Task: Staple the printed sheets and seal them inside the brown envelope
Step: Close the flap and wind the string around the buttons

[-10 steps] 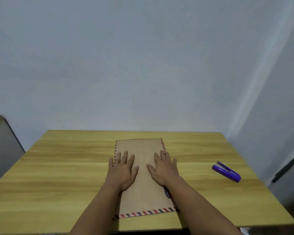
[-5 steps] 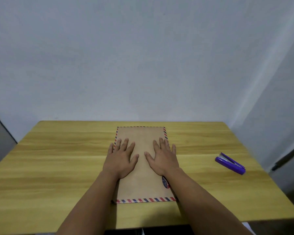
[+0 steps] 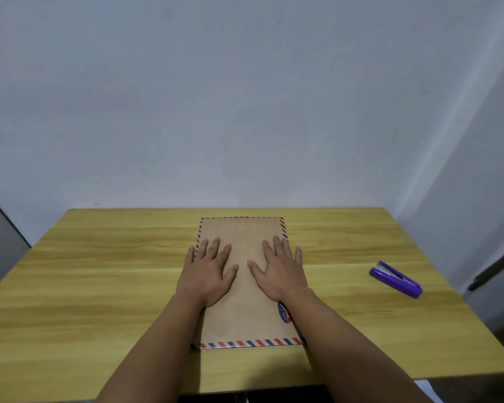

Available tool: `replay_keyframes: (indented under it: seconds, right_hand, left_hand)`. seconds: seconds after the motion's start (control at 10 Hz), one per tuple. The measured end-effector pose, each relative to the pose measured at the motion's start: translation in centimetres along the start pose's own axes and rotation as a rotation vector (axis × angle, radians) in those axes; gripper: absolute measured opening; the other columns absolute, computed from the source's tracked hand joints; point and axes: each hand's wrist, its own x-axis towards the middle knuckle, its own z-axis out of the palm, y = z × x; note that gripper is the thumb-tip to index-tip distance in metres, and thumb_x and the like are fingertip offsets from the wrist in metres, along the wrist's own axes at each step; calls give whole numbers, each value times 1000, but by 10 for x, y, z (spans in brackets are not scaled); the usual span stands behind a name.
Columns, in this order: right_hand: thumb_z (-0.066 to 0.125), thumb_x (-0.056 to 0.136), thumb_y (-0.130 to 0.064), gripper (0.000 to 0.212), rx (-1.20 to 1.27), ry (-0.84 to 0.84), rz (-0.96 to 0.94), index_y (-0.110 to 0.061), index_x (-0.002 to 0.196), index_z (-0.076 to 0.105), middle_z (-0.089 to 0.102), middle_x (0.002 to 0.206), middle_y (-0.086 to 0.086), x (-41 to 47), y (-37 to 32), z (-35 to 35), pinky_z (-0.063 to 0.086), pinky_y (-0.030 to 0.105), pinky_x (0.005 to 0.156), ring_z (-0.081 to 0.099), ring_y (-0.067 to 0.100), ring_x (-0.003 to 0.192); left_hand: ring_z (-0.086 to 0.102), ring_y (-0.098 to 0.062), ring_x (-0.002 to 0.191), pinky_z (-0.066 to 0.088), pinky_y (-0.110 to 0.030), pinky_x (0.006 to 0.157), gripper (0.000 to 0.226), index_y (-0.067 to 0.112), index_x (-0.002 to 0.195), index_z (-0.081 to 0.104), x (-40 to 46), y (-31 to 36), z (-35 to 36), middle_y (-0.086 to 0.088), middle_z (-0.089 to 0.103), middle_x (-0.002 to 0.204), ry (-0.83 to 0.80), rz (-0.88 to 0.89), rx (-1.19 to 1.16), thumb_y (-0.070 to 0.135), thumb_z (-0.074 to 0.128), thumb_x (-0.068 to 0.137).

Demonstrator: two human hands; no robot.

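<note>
The brown envelope [image 3: 242, 286] is pressed flat at the worktop [image 3: 99, 286] centre by the left hand [image 3: 207, 271] and right hand [image 3: 280, 271], fingers spread straight. If pressure is uneven, the seal could lift unnoticed.

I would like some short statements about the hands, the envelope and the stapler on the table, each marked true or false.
1. Both hands lie flat on the envelope. True: left hand and right hand have straight fingers.
2. The right hand holds the stapler. False: the stapler lies apart, to the right on the table.
3. The stapler is purple. True.
4. Printed sheets lie beside the envelope. False: no sheets are visible on the table.
5. The envelope has a plain border. False: it is striped red and blue.
</note>
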Motion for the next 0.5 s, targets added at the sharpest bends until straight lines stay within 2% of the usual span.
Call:
replay_keyframes:
  seconds: [0.4,0.5]
  right_hand:
    - [20,99,-73,84,-2,-15,4,-24,167,14,2,176,8,0,0,-1,-6,59,128,-6,26,163]
    - [23,100,-73,84,42,-38,7,-24,167,15,0,176,8,0,-3,-9,-7,61,127,-9,27,162]
  left_hand:
    - [-2,-24,157,-1,-49,126,70,35,160,18,-1,1,-3,1,8,170,-21,-5,3,67,19,97]
    - [-5,-28,157,-1,-55,124,70,32,160,17,0,7,-13,-2,6,171,-49,-10,25,64,17,98]
